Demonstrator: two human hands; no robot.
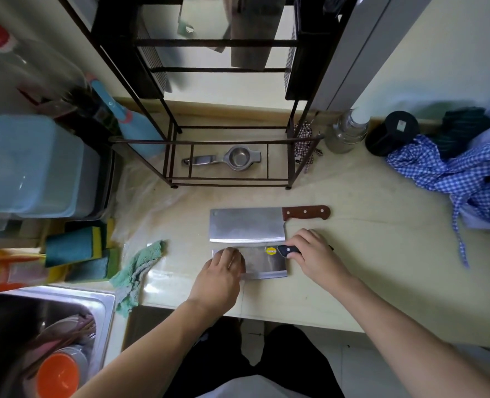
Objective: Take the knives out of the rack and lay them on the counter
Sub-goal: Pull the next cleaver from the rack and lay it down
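The fingers of the left hand (223,271) were stretched out flat and pressed on the left end of the lower cleaver (263,262), not closed around anything. At the lower left of the frame stood a steel sink (106,305) with an orange bowl (57,374) inside it. Above it, at the left edge, were a blue plastic box (34,165) and some green and yellow sponges (74,245). A pale green cloth (140,265) lay on the counter (381,254) just right of the sponges.

In the upper middle stood the black wire rack (229,156). On its bottom level lay a metal strainer (232,159). Higher in the rack some flat things hung, possibly more blades, but they were too blurred to tell.

In the centre of the frame, the upper cleaver (246,225) with a brown wooden handle lay flat on the counter, the handle pointing right. The lower cleaver lay just below it, almost touching, with a yellow sticker (271,250) on the blade.

The right hand (312,257) was closed around the dark handle of the lower cleaver, the fingers wrapped on it.

Further right, in the upper right of the frame, were a metal flask (347,133), a black jar (390,133) and a blue checked cloth (453,168).
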